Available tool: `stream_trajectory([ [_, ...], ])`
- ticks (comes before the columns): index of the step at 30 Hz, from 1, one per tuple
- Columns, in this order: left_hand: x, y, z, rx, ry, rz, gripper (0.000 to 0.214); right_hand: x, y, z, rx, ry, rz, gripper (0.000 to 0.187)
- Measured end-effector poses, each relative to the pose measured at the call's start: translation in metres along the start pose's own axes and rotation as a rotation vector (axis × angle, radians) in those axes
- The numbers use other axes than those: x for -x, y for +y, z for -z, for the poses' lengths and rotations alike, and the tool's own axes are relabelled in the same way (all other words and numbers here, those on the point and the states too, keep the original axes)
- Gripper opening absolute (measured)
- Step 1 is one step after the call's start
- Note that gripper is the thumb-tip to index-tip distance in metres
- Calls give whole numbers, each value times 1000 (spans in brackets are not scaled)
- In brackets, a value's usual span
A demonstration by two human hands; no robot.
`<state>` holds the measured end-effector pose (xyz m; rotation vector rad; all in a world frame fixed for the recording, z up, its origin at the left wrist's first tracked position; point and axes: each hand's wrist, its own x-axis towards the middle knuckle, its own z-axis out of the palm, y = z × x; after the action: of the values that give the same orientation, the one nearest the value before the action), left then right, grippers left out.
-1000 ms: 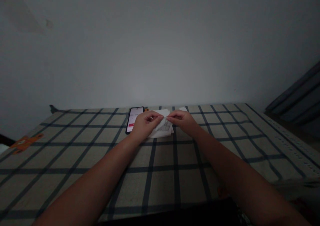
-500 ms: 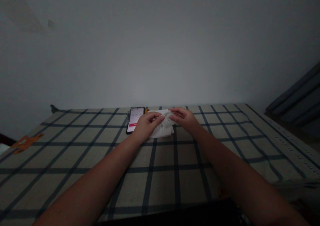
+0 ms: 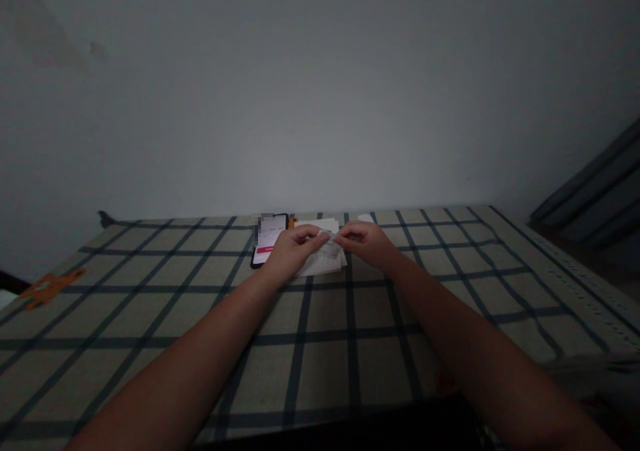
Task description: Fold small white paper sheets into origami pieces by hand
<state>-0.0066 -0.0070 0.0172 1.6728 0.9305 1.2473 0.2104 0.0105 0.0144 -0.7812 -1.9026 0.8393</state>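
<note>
A small, clear, crinkled piece that looks like a plastic bag (image 3: 329, 246) is pinched between my two hands. My left hand (image 3: 294, 248) is closed on its left side, thumb against fingers. At its upper right edge, my right hand (image 3: 367, 241) pinches it with thumb and forefinger. Below lie white paper sheets (image 3: 320, 266), partly covered by the left hand and the clear piece. A phone (image 3: 267, 241) with a lit screen rests just left of my left hand. What the clear piece contains, if anything, is too small to make out.
A checked cloth (image 3: 325, 358) covers the table, which meets a plain wall (image 3: 320, 104) at the back. Behind my right hand sits a small white item (image 3: 365, 218). An orange patterned patch (image 3: 50, 288) shows at the left edge, and dark folded fabric (image 3: 595, 171) at the right.
My right hand has come slightly lower and its fingertips closer to the left hand. The clear piece looks more bunched. A small white item now shows behind the right hand.
</note>
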Motion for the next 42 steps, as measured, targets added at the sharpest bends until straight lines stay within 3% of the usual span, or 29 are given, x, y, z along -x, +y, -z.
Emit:
stream_trajectory([
  [8, 0, -3, 0, -50, 129, -63, 30, 0, -3, 1, 16, 2, 29, 24],
  [14, 0, 1, 2, -106, 116, -152, 25, 1, -3, 0, -7, 4, 35, 24],
  [21, 1, 5, 5, -71, 50, -52, 43, 0, -9, 3, -170, -46, -75, 33],
  [31, 2, 6, 4, -127, 64, -104, 32, 1, -9, 5, -233, -39, -150, 33],
  [34, 2, 6, 3, -179, 91, -158, 26, 1, -4, 2, -137, -16, -80, 32],
  [39, 5, 7, 1, -338, 142, -346, 17, 3, -3, -2, 195, 200, 283, 29],
  [42, 6, 7, 0, -438, 142, -440, 16, 4, -7, -3, 310, 208, 373, 18],
])
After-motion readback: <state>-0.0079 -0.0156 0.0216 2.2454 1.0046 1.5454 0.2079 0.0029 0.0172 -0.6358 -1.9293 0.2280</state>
